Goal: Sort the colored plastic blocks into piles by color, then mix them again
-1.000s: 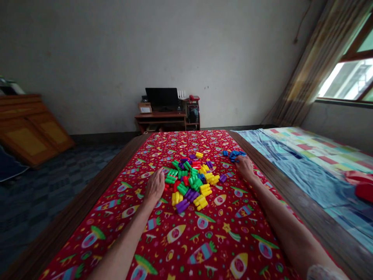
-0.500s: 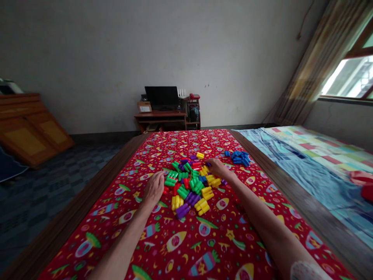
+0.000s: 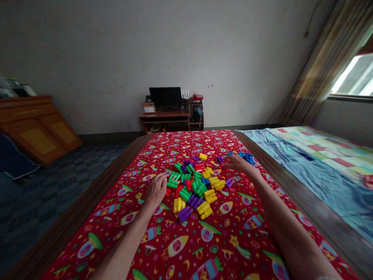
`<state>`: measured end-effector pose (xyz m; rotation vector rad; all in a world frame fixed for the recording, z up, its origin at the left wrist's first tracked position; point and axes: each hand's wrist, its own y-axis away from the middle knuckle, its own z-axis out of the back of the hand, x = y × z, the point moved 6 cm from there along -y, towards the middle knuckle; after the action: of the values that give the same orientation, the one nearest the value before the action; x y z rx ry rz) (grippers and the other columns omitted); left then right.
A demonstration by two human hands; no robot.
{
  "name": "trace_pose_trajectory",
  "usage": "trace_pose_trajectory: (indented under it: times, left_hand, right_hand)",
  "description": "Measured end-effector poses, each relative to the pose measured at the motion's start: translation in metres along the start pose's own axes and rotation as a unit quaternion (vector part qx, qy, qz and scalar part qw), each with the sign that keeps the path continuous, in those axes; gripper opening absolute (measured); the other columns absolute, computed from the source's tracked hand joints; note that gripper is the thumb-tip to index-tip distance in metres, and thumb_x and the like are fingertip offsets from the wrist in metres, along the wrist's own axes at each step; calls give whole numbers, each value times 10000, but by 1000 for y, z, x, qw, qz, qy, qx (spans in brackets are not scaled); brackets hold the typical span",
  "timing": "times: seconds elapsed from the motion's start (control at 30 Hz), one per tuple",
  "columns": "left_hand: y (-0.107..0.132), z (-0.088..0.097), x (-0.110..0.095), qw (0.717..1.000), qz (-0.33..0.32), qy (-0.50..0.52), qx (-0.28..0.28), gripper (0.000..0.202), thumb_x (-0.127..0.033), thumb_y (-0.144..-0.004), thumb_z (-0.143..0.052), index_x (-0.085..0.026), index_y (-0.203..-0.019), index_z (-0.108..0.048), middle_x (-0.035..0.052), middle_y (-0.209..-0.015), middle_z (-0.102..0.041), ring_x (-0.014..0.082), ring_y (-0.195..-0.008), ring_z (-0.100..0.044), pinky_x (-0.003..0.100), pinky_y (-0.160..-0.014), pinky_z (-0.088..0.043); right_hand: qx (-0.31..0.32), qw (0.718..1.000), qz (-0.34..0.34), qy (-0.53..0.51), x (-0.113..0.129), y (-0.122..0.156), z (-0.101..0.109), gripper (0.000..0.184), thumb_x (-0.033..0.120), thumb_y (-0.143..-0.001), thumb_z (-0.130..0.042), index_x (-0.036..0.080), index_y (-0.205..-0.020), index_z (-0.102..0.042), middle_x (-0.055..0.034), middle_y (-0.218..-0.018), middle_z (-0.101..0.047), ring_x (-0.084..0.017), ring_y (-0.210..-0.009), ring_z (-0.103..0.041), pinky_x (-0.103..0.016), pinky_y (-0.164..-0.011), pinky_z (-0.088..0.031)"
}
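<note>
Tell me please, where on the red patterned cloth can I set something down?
Free: the red cloth between the bare forearms, nearer than the multicoloured plastic block pile; also the cloth's far end, beyond the pile. Crowded: the pile, beside the left hand, and the blue plastic blocks by the right hand.

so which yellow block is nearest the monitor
The farthest-back yellow block, right beside a purple block; the other yellow blocks lie nearer the camera.

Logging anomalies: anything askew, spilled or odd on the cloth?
Slightly odd: a blue block sits in the mixed pile, while the blue group lies apart, near the right hand. No damage or spill visible.
</note>
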<state>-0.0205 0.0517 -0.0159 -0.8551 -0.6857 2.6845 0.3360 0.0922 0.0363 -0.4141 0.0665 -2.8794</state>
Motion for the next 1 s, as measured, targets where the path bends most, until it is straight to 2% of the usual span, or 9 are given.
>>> trace_pose_trajectory:
  times: [0.13, 0.27, 0.37, 0.43, 0.5, 0.6, 0.8, 0.9, 1.0]
  left_hand:
    - [0, -1, 1, 1000, 0, 5, -3, 434, -372, -895, -298, -179, -990, -675, 115, -1102, -676, 242, -1088, -613, 419, -1023, -465]
    - [0, -3, 2, 1000, 4, 7, -11, 419, -370, -887, -310, -182, -959, -677, 112, -1082, -680, 243, -1084, -614, 424, -1031, -457]
    - [-1, -4, 3, 1000, 4, 5, -9, 419, -372, -884, -310, -179, -946, -677, 120, -1082, -678, 251, -1088, -612, 431, -1030, -457]
    - [-1, -3, 2, 1000, 4, 3, -11, 416, -375, -885, -311, -184, -944, -677, 116, -1084, -676, 249, -1086, -613, 427, -1026, -462]
    - [0, -2, 0, 1000, 3, 3, -14, 413, -376, -890, -312, -191, -947, -677, 108, -1084, -676, 240, -1082, -616, 411, -1022, -468]
    - [1, 0, -2, 1000, 3, 9, -15, 411, -363, -901, -308, -183, -974, -671, 110, -1081, -680, 233, -1072, -622, 406, -1017, -471]
    - [4, 1, 0, 1000, 17, 20, -10, 389, -327, -902, -322, -172, -1079, -630, 116, -1133, -680, 228, -1109, -615, 414, -1025, -462]
    - [5, 0, 2, 999, 35, 22, -2, 398, -333, -906, -326, -166, -1123, -614, 122, -1167, -672, 231, -1130, -609, 412, -1031, -457]
    - [5, 0, 2, 999, 45, 27, -1, 398, -334, -909, -329, -170, -1135, -613, 122, -1177, -672, 238, -1137, -610, 418, -1021, -465]
  right_hand:
    - [101, 990, 94, 0, 14, 43, -19, 522, 280, -721, -740, 264, -1235, -650, -80, -1156, -698, -255, -1050, -646, -308, -864, -496]
    - [60, 988, 142, -10, 18, 63, -30, 362, 163, -769, -638, 226, -1119, -702, -79, -1085, -719, -217, -968, -663, -290, -834, -493]
    - [28, 995, 93, -14, 11, 45, -27, 271, 174, -807, -601, 172, -1053, -715, -85, -910, -741, -197, -790, -677, -254, -697, -482]
    - [-17, 999, 48, -2, 7, 23, -20, 263, 199, -825, -604, 148, -1062, -707, -104, -907, -742, -205, -793, -681, -247, -687, -469]
    - [-58, 998, 31, 7, 10, 1, -15, 263, 193, -846, -592, 145, -1081, -698, -119, -967, -738, -210, -861, -685, -240, -725, -463]
    - [-71, 997, 32, 27, 19, -25, -20, 258, 198, -864, -581, 148, -1090, -695, -132, -1037, -726, -221, -954, -674, -246, -781, -462]
    - [-150, 987, 51, 22, 53, -57, -26, 321, 237, -890, -564, 154, -1186, -657, -145, -1167, -682, -245, -1127, -605, -318, -954, -436]
    - [-120, 987, 104, -17, 79, -75, -39, 345, 255, -949, -487, 114, -1237, -614, -164, -1171, -673, -220, -1112, -613, -303, -954, -437]
    - [-73, 987, 138, -33, 99, -86, -55, 322, 262, -980, -436, 143, -1206, -631, -133, -1142, -686, -206, -1138, -599, -299, -970, -431]
